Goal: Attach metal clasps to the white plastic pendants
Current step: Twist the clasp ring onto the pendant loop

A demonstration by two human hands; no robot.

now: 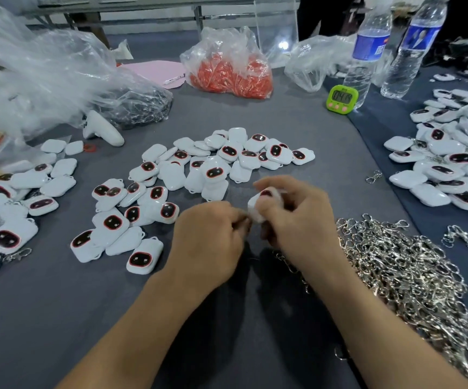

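Note:
My right hand (297, 220) grips a white plastic pendant (256, 207) with a dark red-rimmed face, held above the grey table. My left hand (213, 234) has its fingertips pinched together right at the pendant's lower left edge; what it pinches is hidden and blurred. A large heap of metal clasps (407, 276) lies just right of my right forearm. A loose pile of white pendants (199, 169) spreads across the table's middle, beyond both hands.
More pendants lie at the left edge (8, 209) and on the right (457, 164). At the back sit a bag of orange pieces (233, 71), clear plastic bags (44, 74), a green timer (341, 98), two water bottles (367, 51) and a white controller (101, 130).

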